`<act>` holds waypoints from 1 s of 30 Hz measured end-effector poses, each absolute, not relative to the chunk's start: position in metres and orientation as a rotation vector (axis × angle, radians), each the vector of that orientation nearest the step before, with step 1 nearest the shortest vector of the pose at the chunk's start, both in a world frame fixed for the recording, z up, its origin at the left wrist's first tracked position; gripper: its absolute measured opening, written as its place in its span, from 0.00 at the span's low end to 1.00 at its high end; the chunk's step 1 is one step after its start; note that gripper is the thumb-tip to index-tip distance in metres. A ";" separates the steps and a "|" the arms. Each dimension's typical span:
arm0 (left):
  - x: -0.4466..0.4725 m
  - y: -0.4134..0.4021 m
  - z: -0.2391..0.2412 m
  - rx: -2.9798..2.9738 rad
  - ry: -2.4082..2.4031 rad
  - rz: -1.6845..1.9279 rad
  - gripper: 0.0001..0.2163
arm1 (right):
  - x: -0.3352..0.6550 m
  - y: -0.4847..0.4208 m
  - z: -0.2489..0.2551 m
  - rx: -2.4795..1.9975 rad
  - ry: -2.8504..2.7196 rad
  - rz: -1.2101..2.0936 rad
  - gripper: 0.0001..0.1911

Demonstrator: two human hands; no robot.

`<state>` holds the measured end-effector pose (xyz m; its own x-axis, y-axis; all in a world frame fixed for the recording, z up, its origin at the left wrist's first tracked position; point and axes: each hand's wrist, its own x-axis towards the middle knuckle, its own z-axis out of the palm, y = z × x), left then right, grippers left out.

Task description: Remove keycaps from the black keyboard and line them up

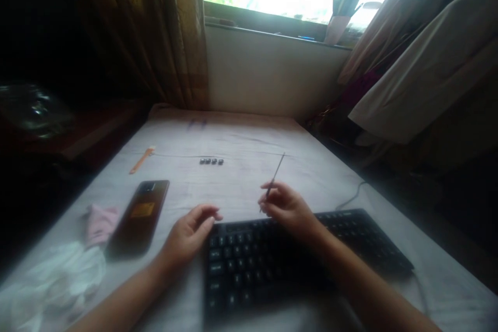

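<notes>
A black keyboard (268,264) lies at a slant in front of me on the cloth-covered table. My right hand (286,207), above its far edge, pinches a thin dark stick (276,172) with a small pale tip that points up and away; its exact kind is too blurred to tell. At the keyboard's far left corner is my left hand (194,233), fingers loosely bent and thumb apart, with nothing visible in it. Whether it touches the corner is unclear. Farther off, several small dark keycap-like pieces (211,161) stand in a row.
To the left lie a brown phone (140,223), a pink cloth (101,224), a crumpled whitish plastic bag or cloth (62,280) and an orange strip-like item (141,161). A cable (352,199) runs behind the keyboard. Curtains (171,36) hang beside the window.
</notes>
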<state>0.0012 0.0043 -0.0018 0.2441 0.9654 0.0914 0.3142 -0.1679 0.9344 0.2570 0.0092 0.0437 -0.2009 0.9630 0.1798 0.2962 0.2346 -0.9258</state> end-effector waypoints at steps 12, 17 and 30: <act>0.000 0.003 -0.003 1.816 1.272 0.858 0.10 | 0.267 0.000 0.046 -1.337 -1.272 1.303 0.17; 0.000 0.001 -0.007 2.066 1.294 0.835 0.11 | 0.266 0.001 0.036 -1.284 -1.345 1.293 0.13; -0.001 0.002 -0.003 2.168 1.259 0.798 0.10 | 0.264 -0.001 0.029 -1.289 -1.509 1.158 0.04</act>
